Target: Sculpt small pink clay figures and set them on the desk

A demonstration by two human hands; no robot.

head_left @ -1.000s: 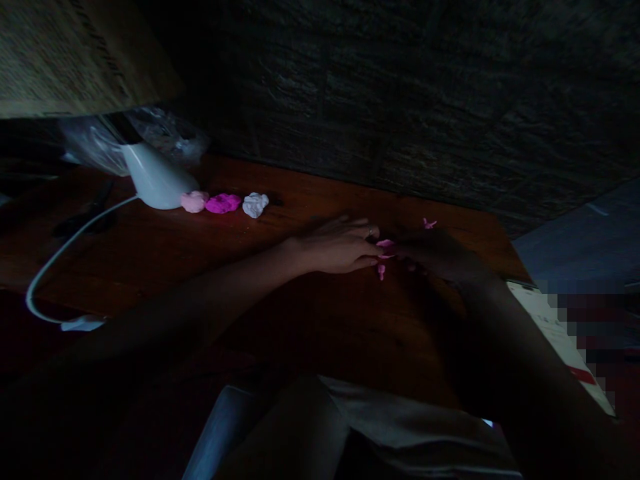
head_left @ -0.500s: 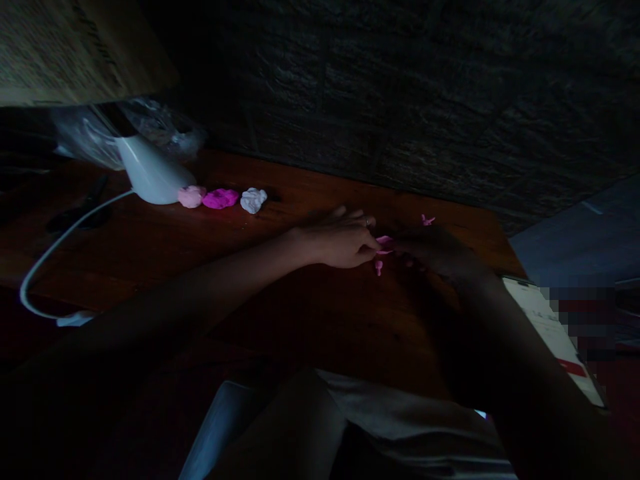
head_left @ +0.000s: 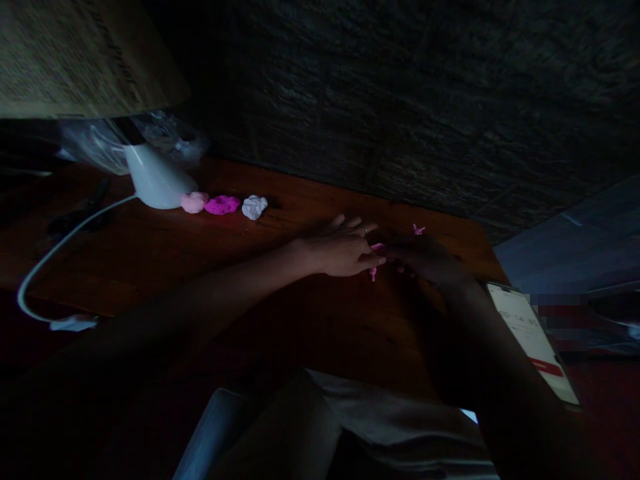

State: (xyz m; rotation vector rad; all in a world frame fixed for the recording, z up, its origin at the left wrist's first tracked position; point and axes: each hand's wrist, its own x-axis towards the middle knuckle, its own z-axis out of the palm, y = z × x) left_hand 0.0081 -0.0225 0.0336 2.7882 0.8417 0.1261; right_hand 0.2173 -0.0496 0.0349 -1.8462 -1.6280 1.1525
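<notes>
Both hands meet over a thin pink piece of modelling clay (head_left: 377,247), low over the wooden table. My left hand (head_left: 345,255) has it between thumb and forefinger, while its other fingers fan out. My right hand (head_left: 427,260), in deep shadow, has its fingertips closed at the clay's right edge; their exact grip is hard to make out. Just below the left thumb lies a small pink clay bit (head_left: 373,275), partly covered. A small branched pink clay piece (head_left: 419,229) rests beyond the right hand.
Lumps of pale pink clay (head_left: 194,202), magenta clay (head_left: 223,205) and white clay (head_left: 255,207) sit beside a white lamp base (head_left: 157,177). A white cable (head_left: 60,241) curves near dark scissors (head_left: 80,217). A lit phone (head_left: 533,340) lies right; a dark wall (head_left: 400,100) stands behind.
The view has shifted slightly. My left thumb now reaches further over the pink clay, and the hands have drawn closer together, hiding more of it.
</notes>
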